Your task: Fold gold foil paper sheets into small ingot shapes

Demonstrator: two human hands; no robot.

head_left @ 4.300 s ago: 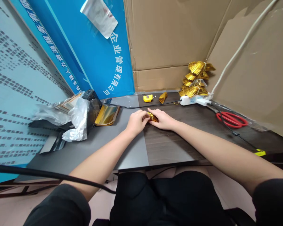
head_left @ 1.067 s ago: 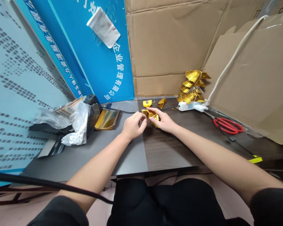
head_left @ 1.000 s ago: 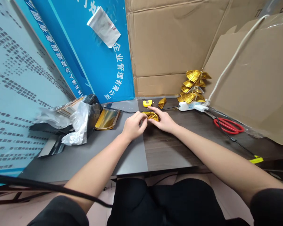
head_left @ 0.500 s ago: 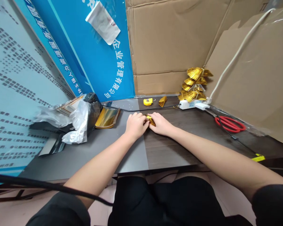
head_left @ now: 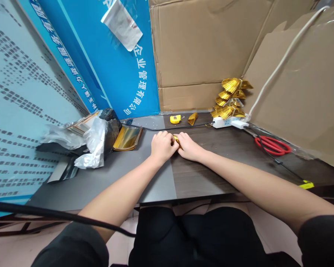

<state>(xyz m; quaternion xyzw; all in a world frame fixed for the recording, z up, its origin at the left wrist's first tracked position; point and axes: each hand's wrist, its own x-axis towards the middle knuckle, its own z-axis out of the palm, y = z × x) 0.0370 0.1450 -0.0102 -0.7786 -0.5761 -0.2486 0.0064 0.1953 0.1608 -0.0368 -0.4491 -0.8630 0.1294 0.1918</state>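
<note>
Close together over the middle of the table, my left hand (head_left: 163, 145) and my right hand (head_left: 189, 146) both grip a small piece of folded gold foil paper (head_left: 177, 141). Fingers of each hand are bent round it, so most of the piece is hidden. To the left lies a stack of gold foil sheets (head_left: 127, 138). Just beyond my hands are a yellow tape measure (head_left: 175, 119) and a small folded gold piece (head_left: 193, 118).
Pleated gold foil fans (head_left: 229, 98) are piled at the back right, by a white power strip (head_left: 225, 122). Red-handled scissors (head_left: 274, 145) lie at the right. Crumpled plastic wrapping (head_left: 94, 141) sits at the left. A black cable (head_left: 161, 130) crosses behind my hands; cardboard (head_left: 189, 55) stands behind.
My left hand has shifted slightly to the right and its fingers cover more of the gold foil piece. The view has moved a little; the other things lie as before.
</note>
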